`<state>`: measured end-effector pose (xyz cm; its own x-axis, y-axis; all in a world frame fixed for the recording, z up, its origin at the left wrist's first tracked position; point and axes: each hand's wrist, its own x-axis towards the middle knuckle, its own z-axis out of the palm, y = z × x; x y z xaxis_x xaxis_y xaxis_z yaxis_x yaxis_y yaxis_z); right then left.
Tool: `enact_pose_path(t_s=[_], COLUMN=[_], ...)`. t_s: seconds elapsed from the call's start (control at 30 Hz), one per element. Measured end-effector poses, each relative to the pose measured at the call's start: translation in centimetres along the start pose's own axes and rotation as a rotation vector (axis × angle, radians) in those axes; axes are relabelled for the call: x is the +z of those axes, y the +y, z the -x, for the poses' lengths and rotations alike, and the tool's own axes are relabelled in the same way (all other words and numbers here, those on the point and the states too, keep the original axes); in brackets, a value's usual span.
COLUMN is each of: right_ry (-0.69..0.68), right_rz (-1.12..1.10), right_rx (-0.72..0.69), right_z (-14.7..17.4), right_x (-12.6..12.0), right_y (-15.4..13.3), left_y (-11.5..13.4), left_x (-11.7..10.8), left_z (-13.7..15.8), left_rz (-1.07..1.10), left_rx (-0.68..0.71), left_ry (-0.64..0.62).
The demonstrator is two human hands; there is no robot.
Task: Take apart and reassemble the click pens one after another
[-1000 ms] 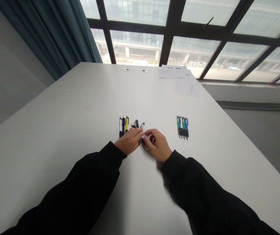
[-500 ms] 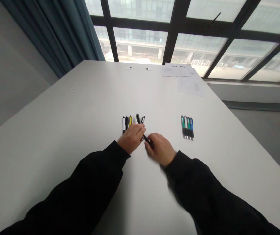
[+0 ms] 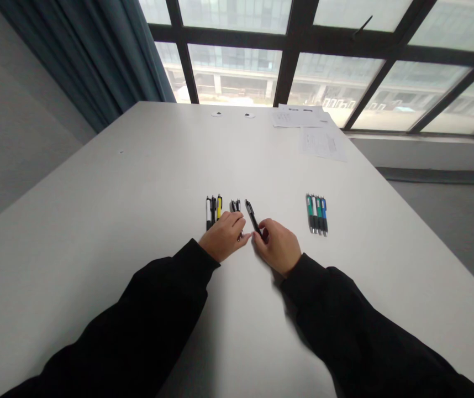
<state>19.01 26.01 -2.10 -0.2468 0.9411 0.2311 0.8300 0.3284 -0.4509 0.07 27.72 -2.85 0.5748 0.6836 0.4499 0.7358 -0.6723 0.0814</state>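
Note:
My right hand [image 3: 277, 243] is closed on the lower end of a black pen [image 3: 251, 214], which slants up and to the left. Beside it, my left hand [image 3: 225, 235] has its fingers bent over a couple of dark pens [image 3: 235, 205]. Their upper ends stick out past the fingers, and the rest is mostly covered. Just left of these lie a white-and-black pen [image 3: 208, 213], a black pen [image 3: 213, 210] and a yellow pen [image 3: 219, 205], side by side; my left hand hides the yellow one's lower part.
Off to the right, a row of green, white and blue pens [image 3: 317, 214] lies on the white table [image 3: 170, 166]. Papers [image 3: 299, 117] lie at the far right edge, near the window. Two small white oval items [image 3: 249, 115] sit at the back.
My right hand has drawn the black pen out from beside my left hand, so its upper end now shows. The pens under my left hand have come closer together.

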Motion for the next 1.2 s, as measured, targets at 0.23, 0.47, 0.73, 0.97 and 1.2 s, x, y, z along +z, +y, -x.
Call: enact_pose_path(t_s=[0.23,0.47,0.73,0.97,1.2], right_ry=[0.009,0.004,-0.005,-0.015,-0.024], right_rz=[-0.011,0.03,0.036,0.029,0.035], right_rx=[-0.006,-0.028,-0.036,-0.029,-0.034], right_z=[0.1,0.1,0.1,0.1,0.2], right_x=[-0.1,-0.3,-0.2,-0.4,-0.4], right_y=[-0.2,-0.2,-0.1,-0.1,-0.1], left_y=[0.6,0.6,-0.3,0.1,0.1], left_x=[-0.3,-0.6,-0.5,-0.4,-0.8], left_z=[-0.1,-0.2,0.4,0.5,0.2], left_rz=[0.095,0.036,-0.073,-0.109,-0.109], left_rx=[0.023,-0.014,-0.175,-0.179,-0.125], left_ry=[-0.057,0.022,-0.044,-0.083,-0.053])
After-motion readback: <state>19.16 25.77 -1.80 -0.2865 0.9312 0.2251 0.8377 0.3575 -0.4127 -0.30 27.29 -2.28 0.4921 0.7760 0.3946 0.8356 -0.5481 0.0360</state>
